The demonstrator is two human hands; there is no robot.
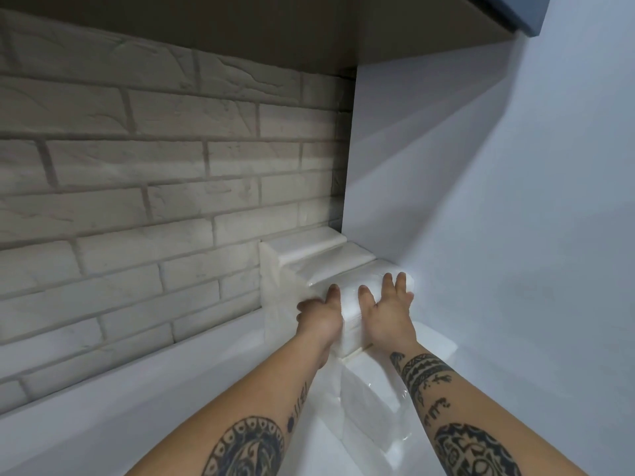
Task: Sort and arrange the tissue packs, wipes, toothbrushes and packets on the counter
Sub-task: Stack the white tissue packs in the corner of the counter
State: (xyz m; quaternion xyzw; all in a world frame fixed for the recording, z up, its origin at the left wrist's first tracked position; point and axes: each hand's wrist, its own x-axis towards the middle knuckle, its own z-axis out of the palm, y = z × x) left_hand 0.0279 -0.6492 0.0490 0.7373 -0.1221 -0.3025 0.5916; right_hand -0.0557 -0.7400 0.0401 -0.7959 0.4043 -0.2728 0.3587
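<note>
Cool, soft light is filling the frame, brightest at lower right, and a paler diagonal band is running across the smooth wall [515,201]. The cabinet underside [275,29] along the top is sitting in deep shadow, and that shade is fading down the brick wall [137,149]. Glare is washing out the white tissue packs [371,389] at lower centre, swallowing their edges. Wide-angle distortion is bending the brick courses at left. The left hand [319,314] is smearing with motion blur.
</note>
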